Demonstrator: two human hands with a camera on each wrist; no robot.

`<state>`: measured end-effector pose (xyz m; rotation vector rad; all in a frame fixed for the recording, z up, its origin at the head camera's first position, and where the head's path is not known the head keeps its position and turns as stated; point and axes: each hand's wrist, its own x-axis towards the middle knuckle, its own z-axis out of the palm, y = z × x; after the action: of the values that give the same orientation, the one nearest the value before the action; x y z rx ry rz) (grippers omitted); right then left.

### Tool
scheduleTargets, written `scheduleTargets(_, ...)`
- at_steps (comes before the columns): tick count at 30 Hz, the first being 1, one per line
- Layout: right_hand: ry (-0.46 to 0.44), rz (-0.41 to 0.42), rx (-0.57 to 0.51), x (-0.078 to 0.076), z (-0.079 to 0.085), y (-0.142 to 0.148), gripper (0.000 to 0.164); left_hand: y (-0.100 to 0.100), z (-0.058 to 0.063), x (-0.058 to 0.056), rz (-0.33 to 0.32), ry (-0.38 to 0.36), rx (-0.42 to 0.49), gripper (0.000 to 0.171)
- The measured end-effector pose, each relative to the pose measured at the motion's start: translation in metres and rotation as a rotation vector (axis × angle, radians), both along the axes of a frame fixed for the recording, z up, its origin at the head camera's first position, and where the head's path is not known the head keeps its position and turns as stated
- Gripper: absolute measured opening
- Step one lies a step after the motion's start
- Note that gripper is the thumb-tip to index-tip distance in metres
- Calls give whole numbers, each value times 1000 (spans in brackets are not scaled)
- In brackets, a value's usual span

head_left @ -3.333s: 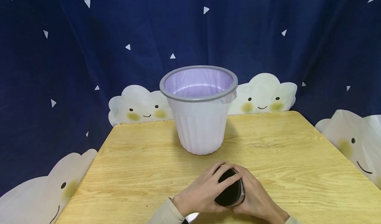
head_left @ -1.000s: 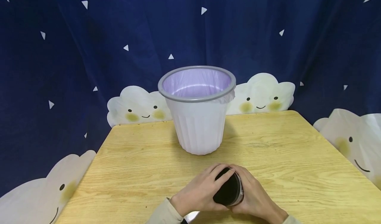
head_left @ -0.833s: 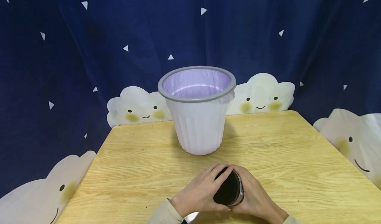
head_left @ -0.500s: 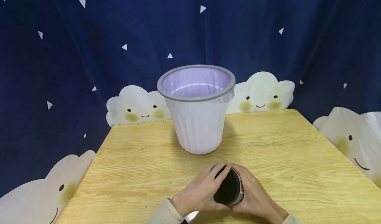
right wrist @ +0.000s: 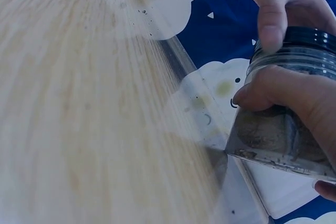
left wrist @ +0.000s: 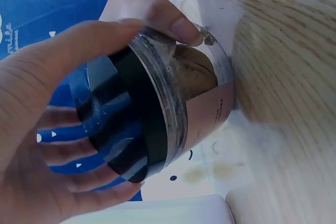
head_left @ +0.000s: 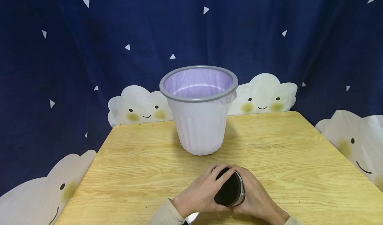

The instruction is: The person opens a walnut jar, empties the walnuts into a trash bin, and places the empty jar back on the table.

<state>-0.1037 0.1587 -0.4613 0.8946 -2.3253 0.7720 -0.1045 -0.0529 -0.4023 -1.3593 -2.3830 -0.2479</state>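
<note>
Low at the table's near side, both hands hold a clear jar with a black lid (head_left: 228, 189). My left hand (head_left: 198, 191) grips the lid, its fingers spread round the rim with the thumb on the near side. My right hand (head_left: 255, 196) wraps the jar's body from the right. In the left wrist view the jar (left wrist: 202, 116) shows brown contents and a pinkish label, its base close over the wood. Brown lumps show through the jar's wall (right wrist: 257, 132) in the right wrist view, under my right thumb. The palm hides much of the far side.
A white waste bin (head_left: 200, 128) with a grey rim and a purple-looking liner stands beyond the hands on the wooden table (head_left: 134, 165). Behind the table hangs a dark blue curtain (head_left: 143, 29) with white clouds and triangles.
My left fingers have shifted round the lid; the forefinger lay further across its top at first and now lies nearer the far rim. The jar and right hand stay nearly in place.
</note>
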Motion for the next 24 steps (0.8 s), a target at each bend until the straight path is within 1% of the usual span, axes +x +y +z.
scheduleTargets(3,9,4,-4,-1,-1,0,114,0,0,0,18,5,8,114)
scheduleTargets(8,-5,4,7,-1,-1,0,115,0,0,-1,-30,-32,-5,113)
scheduleTargets(10,-8,11,3,-1,-1,0,116,0,1,-1,-37,-43,-5,112)
scheduleTargets(12,1,7,8,-1,-1,1,115,0,1,0,-26,-38,4,111)
scheduleTargets(16,14,6,5,-1,0,1,115,0,1,2,22,-30,24,112)
scheduleTargets(18,19,3,2,-1,0,0,115,0,1,2,27,-33,26,113)
scheduleTargets(20,9,6,-6,-1,0,0,116,1,1,1,11,-31,20,114)
scheduleTargets(24,-12,19,-14,0,0,0,117,1,1,-1,-46,-37,9,111)
